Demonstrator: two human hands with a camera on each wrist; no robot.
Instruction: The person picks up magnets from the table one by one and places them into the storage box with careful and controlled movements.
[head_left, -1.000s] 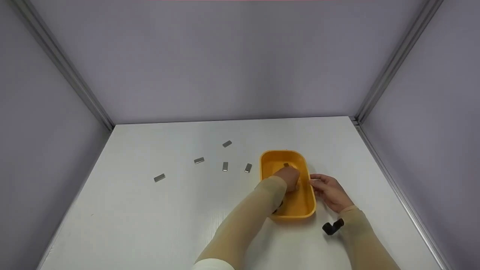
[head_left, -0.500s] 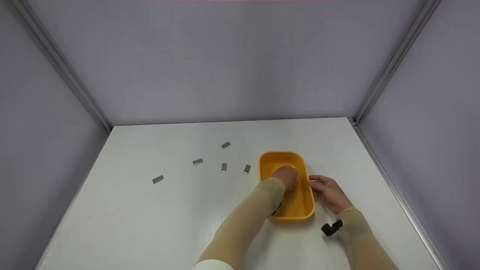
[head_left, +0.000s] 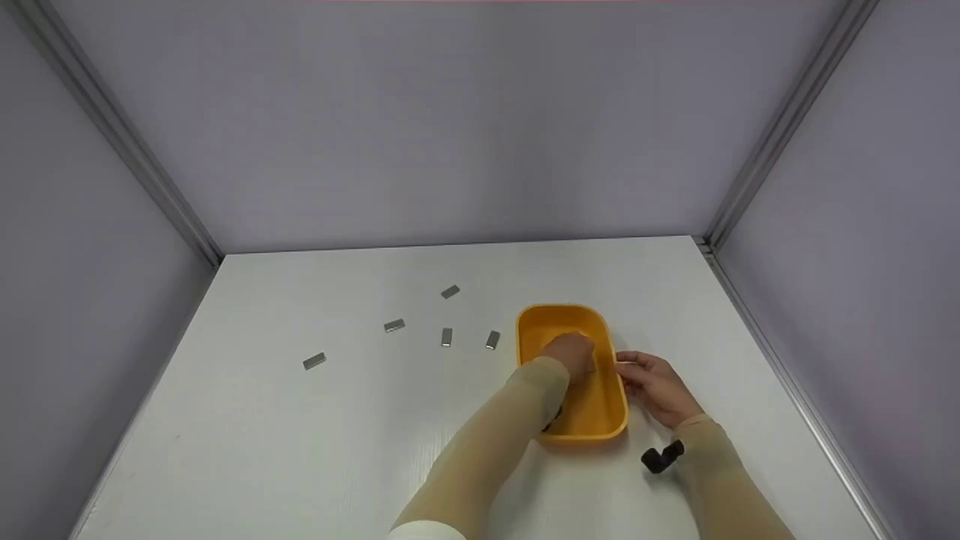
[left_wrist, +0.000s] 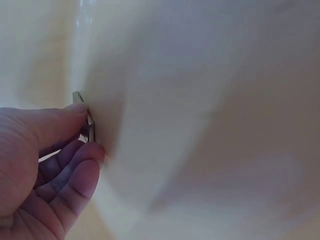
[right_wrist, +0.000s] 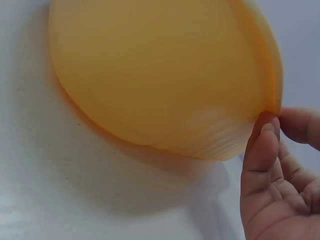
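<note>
- Head view: the left hand point(head_left: 571, 352) is reaching down inside the orange tray point(head_left: 611, 409), which is sitting on the white bench point(head_left: 300, 450) at about 4 o'clock from the bench's middle. The right hand point(head_left: 654, 386) is resting at the tray's 3 o'clock rim. 5 small metal plates are lying loose on the bench at the tray's 9 to 10 o'clock side; the nearest plate point(head_left: 492, 340) is just beside the rim, the farthest plate point(head_left: 314, 361) well apart. With so much reaching across, a sleeve could be brushing those near plates and scattering them.
- Left wrist view: the left hand's fingers point(left_wrist: 75, 172) are pinching a thin metal plate point(left_wrist: 89, 122) by its edges, thumb on top, curled fingers beneath, close against the pale tray wall. The grip is looking slight; a plate held only by its edges could be twisting out and dropping, or scraping the wall.
- Right wrist view: the right hand's fingers point(right_wrist: 262, 145) are pinching the tray's rim point(right_wrist: 274, 75) between thumb and forefinger, the other fingers curling loosely. If that pinch is pulling or lifting, the light tray could be tipping or sliding on the smooth bench, and anything lying inside it could be shifting. What else is lying in the tray, I cannot tell.
</note>
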